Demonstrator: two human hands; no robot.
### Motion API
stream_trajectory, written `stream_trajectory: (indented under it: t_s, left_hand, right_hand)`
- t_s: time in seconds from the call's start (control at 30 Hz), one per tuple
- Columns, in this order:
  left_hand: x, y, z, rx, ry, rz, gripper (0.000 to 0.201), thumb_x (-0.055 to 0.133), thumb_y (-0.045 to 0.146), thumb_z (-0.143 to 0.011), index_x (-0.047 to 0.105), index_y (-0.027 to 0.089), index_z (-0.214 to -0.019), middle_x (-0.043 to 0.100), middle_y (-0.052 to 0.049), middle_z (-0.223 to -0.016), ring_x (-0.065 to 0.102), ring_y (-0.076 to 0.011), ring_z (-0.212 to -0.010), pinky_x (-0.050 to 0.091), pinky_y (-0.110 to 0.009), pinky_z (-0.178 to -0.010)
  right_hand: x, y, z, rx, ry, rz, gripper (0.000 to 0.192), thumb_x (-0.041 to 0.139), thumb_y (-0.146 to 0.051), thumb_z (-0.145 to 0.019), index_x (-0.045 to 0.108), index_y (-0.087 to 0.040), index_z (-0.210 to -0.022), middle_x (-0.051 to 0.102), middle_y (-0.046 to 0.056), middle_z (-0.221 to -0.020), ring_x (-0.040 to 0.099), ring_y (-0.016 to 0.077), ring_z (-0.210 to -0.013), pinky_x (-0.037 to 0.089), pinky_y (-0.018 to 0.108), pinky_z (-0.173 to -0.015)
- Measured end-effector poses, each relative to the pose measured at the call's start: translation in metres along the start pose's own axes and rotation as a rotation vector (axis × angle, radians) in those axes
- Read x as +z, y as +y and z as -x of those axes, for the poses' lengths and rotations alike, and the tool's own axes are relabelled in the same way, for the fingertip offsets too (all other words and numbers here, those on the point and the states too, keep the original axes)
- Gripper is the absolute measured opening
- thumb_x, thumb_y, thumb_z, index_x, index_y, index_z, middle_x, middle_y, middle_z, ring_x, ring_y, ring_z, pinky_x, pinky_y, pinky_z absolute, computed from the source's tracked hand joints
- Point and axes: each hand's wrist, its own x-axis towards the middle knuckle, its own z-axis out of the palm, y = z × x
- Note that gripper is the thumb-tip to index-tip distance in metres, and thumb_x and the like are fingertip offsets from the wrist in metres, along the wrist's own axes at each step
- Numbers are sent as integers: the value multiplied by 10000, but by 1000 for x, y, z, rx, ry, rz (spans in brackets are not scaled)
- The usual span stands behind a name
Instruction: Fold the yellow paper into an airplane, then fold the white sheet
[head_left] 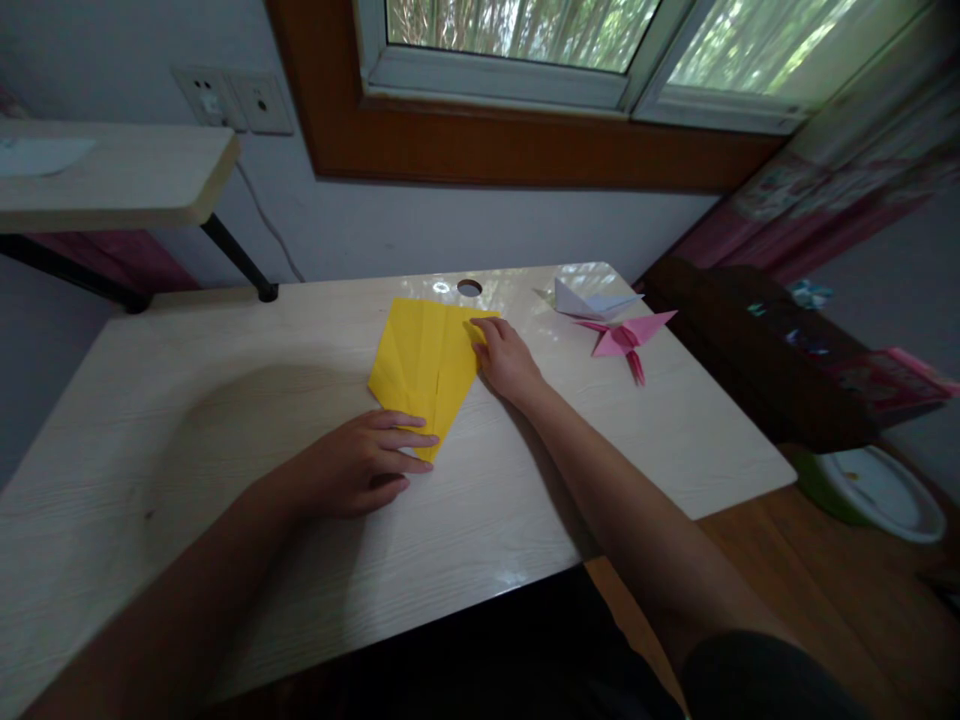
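A sheet of yellow paper [420,350] lies on the table, with creases running along its length and its lower end folded to a narrow point. My left hand [367,460] rests over that pointed end, its fingers spread and stretched out on the paper. At the upper right corner, my right hand [510,360] has its fingers and thumb closed on the paper's edge. Part of the corner is hidden beneath those fingers.
To the right on the pale wooden table [247,400] are a folded pink paper figure [628,335] and a folded white paper piece [592,302]. A round cable hole [469,288] is near the back edge. A raised shelf [112,180] stands at the left.
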Motion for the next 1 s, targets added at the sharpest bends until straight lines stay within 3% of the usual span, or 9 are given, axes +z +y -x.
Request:
stream_trajectory:
  t_s: [0.3, 0.43, 0.57, 0.7, 0.83, 1.0]
  left_hand:
    - [1, 0, 1, -7, -6, -17, 399, 631, 185, -912, 674, 296, -1293, 638, -44, -1397, 503, -285, -1375, 439, -508, -1135]
    - [0, 1, -1, 2, 3, -24, 402, 624, 177, -912, 674, 291, -1294, 645, -52, -1385, 517, -284, -1361, 449, -504, -1126]
    - [3, -2, 1, 3, 23, -42, 452, 636, 208, -913, 628, 284, -1359, 628, -64, -1409, 515, -289, -1362, 445, -510, -1132]
    - [7, -5, 2, -15, 35, -86, 503, 650, 215, -906, 592, 277, -1403, 613, -68, -1427, 501, -297, -1372, 443, -506, -1138]
    - [10, -5, 0, -13, 18, -149, 492, 627, 224, -928, 576, 260, -1417, 590, -66, -1456, 500, -301, -1367, 449, -504, -1128]
    - [13, -5, -2, -2, 41, -211, 429, 598, 218, -957, 593, 236, -1386, 632, -71, -1404, 528, -287, -1341, 453, -494, -1120]
  right_hand:
    - [0, 28, -17, 339, 177, 142, 452, 495, -201, -919, 559, -151, -1363, 560, 204, -1274, 516, 363, -1189, 458, 546, -1001]
    - [0, 31, -17, 363, 262, 129, 447, 432, -136, -893, 560, -140, -1321, 559, 196, -1236, 517, 332, -1167, 455, 508, -993]
    - [-7, 24, -8, 245, 307, 45, 350, 415, -146, -927, 592, -171, -1229, 581, 153, -1189, 524, 296, -1164, 440, 489, -1033]
    - [-17, -4, 14, 8, 196, -126, 201, 480, -236, -987, 665, -210, -1062, 619, 110, -1088, 569, 266, -1098, 472, 462, -1006]
    - [-19, -41, 39, -289, -8, -282, 200, 544, -270, -1006, 681, -227, -1146, 637, 103, -1210, 583, 225, -1153, 499, 422, -1010]
    - [-16, -61, 52, -388, -129, -175, 288, 571, -322, -1011, 659, -210, -1261, 642, 118, -1287, 566, 252, -1230, 491, 477, -1048]
